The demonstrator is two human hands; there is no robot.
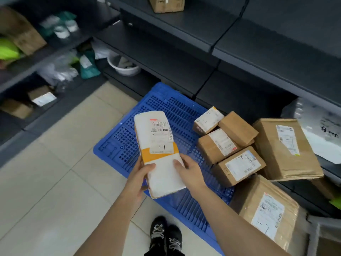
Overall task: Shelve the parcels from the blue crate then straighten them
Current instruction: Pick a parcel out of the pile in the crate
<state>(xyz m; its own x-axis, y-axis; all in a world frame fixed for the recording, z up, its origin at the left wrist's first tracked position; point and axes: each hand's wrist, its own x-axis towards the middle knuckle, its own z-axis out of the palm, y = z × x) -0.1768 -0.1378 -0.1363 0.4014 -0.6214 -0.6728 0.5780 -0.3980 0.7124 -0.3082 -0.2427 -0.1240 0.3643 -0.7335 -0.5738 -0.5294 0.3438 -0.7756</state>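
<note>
I hold a long white parcel (158, 148) with an orange band and a shipping label marked "1-7" over the blue crate (129, 137). My left hand (140, 174) grips its lower left edge and my right hand (188, 170) grips its lower right edge. The blue crate lies flat on the floor like a perforated pallet. Several brown cardboard parcels (238, 163) with white labels are piled at its right side, two large ones (284, 148) (267, 204) among them.
Dark shelving (184, 58) rises ahead and to the right, with one cardboard box (166, 4) on an upper shelf. The left shelves (36, 58) hold bags, boxes and a white basin (125, 67). My black shoes (166, 235) stand on the tiled floor.
</note>
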